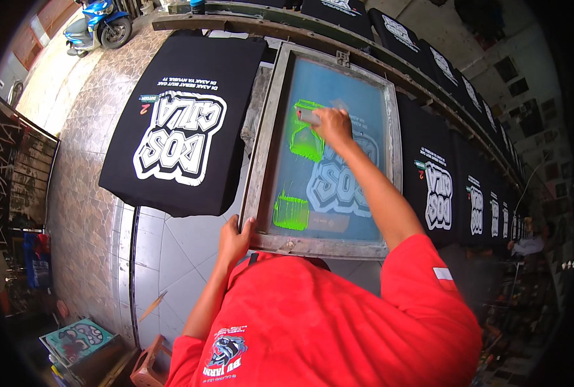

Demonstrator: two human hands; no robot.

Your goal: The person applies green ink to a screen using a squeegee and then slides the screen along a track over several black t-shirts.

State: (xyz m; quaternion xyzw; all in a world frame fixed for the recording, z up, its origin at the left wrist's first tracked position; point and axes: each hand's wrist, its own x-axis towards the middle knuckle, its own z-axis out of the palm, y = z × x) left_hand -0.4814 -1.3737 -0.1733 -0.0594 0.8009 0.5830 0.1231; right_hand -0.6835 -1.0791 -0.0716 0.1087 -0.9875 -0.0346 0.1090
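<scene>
A screen-printing frame (271,106) with a pale blue mesh (358,90) lies in front of me, a large lettered stencil showing faintly through it. My right hand (334,126) is closed around a small greyish squeegee (308,116) on the upper left part of the mesh. Bright green ink (307,147) spreads just below the squeegee. Nearer to me, a second patch of green ink (291,213) has streaks running up from it. At the near left corner, the fingers of my left hand (237,237) are bent against the frame's edge.
Left of the frame, a black shirt (116,151) with a white print lies on a board. More printed black shirts (422,138) line the right side, and a rail (390,50) runs behind. A reddish plastic stool (149,366) and a teal panel (74,342) stand at lower left; a blue scooter (97,27) is parked far left.
</scene>
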